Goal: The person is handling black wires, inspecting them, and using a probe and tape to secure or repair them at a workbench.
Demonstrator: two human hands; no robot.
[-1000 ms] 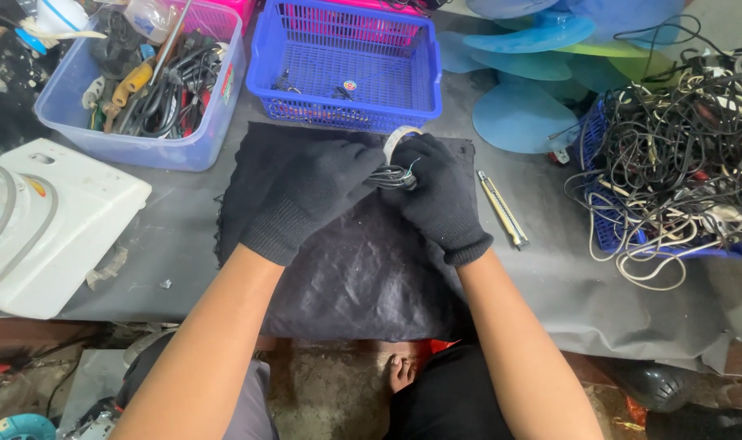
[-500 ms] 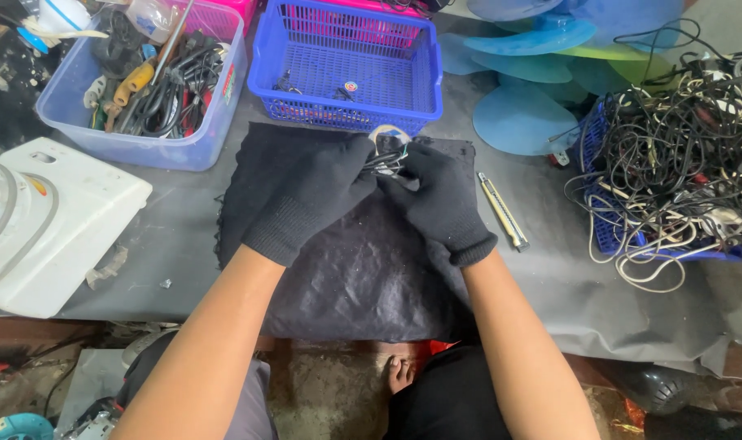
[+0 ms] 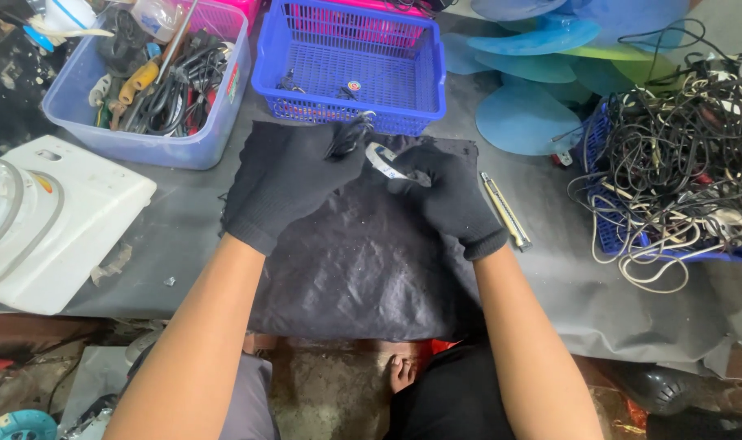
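Note:
Both my hands wear black knit gloves and work over a black cloth [image 3: 363, 261] spread on the grey table. My left hand [image 3: 285, 179] pinches a small dark bundle of cable [image 3: 348, 134] at its fingertips. My right hand [image 3: 448, 195] grips a strip of whitish tape [image 3: 381, 160] that runs from the bundle toward its fingers. The two hands are close together, just in front of the blue basket [image 3: 351, 69].
The blue basket holds a few small parts. A clear bin [image 3: 155, 90] of tools and cables stands at the back left. A white appliance [image 3: 49, 220] lies at left. A utility knife [image 3: 505, 210] lies right of the cloth. A tangle of cables [image 3: 680, 155] fills a crate at right; blue fan blades [image 3: 534, 73] lie behind.
My hands have shifted toward the blue basket. The tape strip is now pulled out between the bundle and my right hand, and my left hand has lifted the bundle slightly.

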